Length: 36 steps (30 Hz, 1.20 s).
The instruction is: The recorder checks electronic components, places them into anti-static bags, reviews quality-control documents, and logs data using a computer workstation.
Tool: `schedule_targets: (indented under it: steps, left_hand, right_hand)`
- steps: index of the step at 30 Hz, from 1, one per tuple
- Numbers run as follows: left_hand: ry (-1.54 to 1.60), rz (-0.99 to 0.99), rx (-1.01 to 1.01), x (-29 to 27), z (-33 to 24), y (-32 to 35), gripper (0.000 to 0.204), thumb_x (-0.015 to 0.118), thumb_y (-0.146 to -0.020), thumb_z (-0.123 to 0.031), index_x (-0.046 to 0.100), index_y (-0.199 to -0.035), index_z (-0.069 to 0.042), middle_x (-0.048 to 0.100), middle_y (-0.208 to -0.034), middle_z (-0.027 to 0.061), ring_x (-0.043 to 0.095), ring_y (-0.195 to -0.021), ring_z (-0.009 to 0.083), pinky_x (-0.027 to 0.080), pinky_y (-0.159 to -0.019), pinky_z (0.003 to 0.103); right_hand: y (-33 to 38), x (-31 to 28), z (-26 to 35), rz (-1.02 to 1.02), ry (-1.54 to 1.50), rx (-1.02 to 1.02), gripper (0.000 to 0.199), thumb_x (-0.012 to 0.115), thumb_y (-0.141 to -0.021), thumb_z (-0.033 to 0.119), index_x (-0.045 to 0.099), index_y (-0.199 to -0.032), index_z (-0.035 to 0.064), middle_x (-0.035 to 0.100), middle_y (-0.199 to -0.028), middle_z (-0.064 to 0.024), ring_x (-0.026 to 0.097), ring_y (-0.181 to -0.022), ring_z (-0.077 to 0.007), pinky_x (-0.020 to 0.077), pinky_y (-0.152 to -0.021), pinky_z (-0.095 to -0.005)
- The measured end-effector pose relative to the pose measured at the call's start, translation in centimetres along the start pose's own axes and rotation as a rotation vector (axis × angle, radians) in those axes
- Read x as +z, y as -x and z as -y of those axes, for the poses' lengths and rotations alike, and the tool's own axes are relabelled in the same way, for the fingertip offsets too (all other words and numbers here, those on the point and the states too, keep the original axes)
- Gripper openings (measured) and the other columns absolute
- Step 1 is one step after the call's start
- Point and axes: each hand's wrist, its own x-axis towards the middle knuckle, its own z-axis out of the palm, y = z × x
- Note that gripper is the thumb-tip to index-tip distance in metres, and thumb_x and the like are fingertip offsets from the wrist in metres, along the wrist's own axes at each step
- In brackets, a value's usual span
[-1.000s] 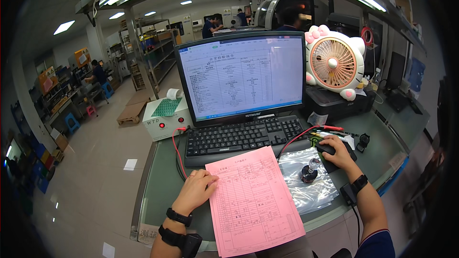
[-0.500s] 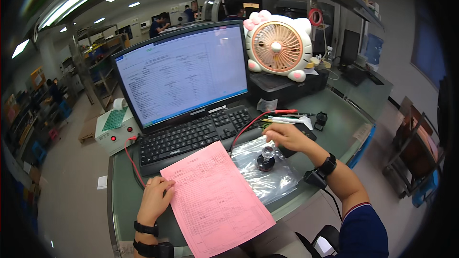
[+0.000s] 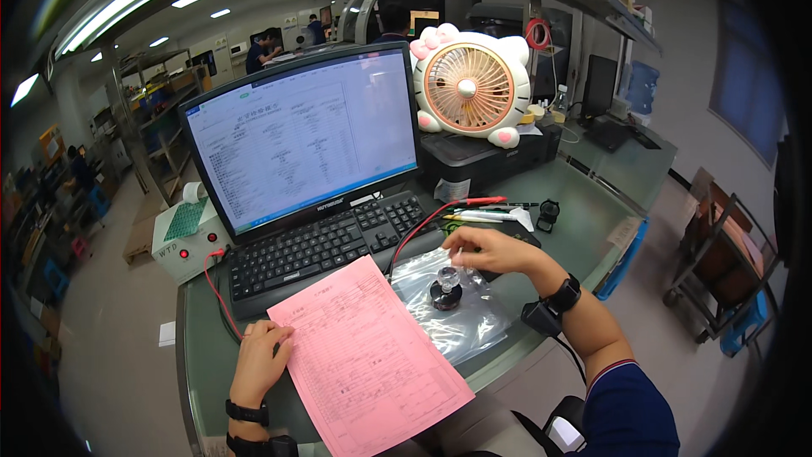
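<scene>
A pink printed form sheet lies tilted over the front of the desk, its upper edge against the keyboard. At its upper left edge my left hand is closed, with thumb and fingers on the paper. My right hand hovers over the far edge of a clear plastic bag, fingers curled and pinched together. Whether anything is between those fingertips cannot be made out. Just below them, a small round stamp with a clear knob and black base stands upright on the bag.
Behind the sheet are a black keyboard and a lit monitor. A white cat-shaped fan sits on a black printer. Pens and a red test lead lie right. A white box stands left.
The whole view has shifted slightly, so things sit further left. My right fingertips are a little lower, nearer the stamp and bag. My left hand stays at the sheet's edge.
</scene>
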Motion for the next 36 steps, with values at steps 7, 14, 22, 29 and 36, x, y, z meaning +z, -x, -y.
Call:
schedule_targets:
  steps: [7, 14, 22, 29, 36]
  left_hand:
    - [-0.019, -0.036, 0.022, 0.1, 0.2, 0.1, 0.023, 0.066, -0.083, -0.015, 0.072, -0.103, -0.004, 0.061, -0.1, 0.012, 0.054, -0.098, 0.0304, 0.045, -0.088, 0.039]
    - [-0.019, -0.037, 0.033, 0.4, 0.3, -0.1, 0.023, 0.066, -0.084, -0.015, 0.072, -0.102, -0.004, 0.061, -0.1, 0.0121, 0.054, -0.098, 0.0305, 0.044, -0.088, 0.039]
    - [0.001, 0.008, -0.017, -0.2, 0.1, -0.1, 0.024, 0.064, -0.085, -0.016, 0.071, -0.105, -0.004, 0.059, -0.103, 0.0118, 0.052, -0.103, 0.0301, 0.043, -0.092, 0.037]
    - [0.007, -0.043, 0.014, 0.1, 0.3, 0.0, 0.022, 0.066, -0.083, -0.016, 0.073, -0.102, -0.005, 0.061, -0.099, 0.011, 0.055, -0.099, 0.0298, 0.045, -0.089, 0.039]
    - [-0.007, -0.034, -0.001, 0.1, -0.1, 0.1, 0.022, 0.065, -0.084, -0.017, 0.073, -0.102, -0.006, 0.062, -0.101, 0.0104, 0.054, -0.1, 0.03, 0.045, -0.089, 0.038]
  right_hand:
    - [0.9, 1.0, -2.0, -0.099, 0.001, 0.177, 0.034, 0.059, -0.097, 0.033, 0.064, -0.097, -0.0005, 0.067, -0.082, -0.0069, 0.063, -0.07, -0.0125, 0.0504, -0.062, -0.0285]
    - [-0.5, 2.4, -1.7, -0.003, -0.118, 0.195, 0.032, 0.062, -0.095, 0.028, 0.064, -0.096, -0.0046, 0.07, -0.081, -0.01, 0.071, -0.079, -0.0156, 0.0577, -0.066, -0.0293]
    - [-7.2, -0.8, -0.4, 0.021, -0.592, -0.126, 0.042, 0.045, -0.104, 0.04, 0.063, -0.107, 0.0026, 0.068, -0.098, -0.0076, 0.066, -0.09, -0.0161, 0.0527, -0.082, -0.0299]
    - [-14.3, 2.8, -1.8, -0.08, -0.892, -0.08, 0.055, 0.032, -0.105, 0.05, 0.057, -0.115, 0.0029, 0.065, -0.103, -0.0108, 0.065, -0.095, -0.0197, 0.0533, -0.087, -0.0339]
    - [-17.8, 6.1, -4.4, -0.065, -0.339, -0.316, 0.05, 0.031, -0.106, 0.043, 0.061, -0.12, 0.0059, 0.064, -0.122, -0.0064, 0.054, -0.117, -0.0195, 0.0354, -0.101, -0.0358]
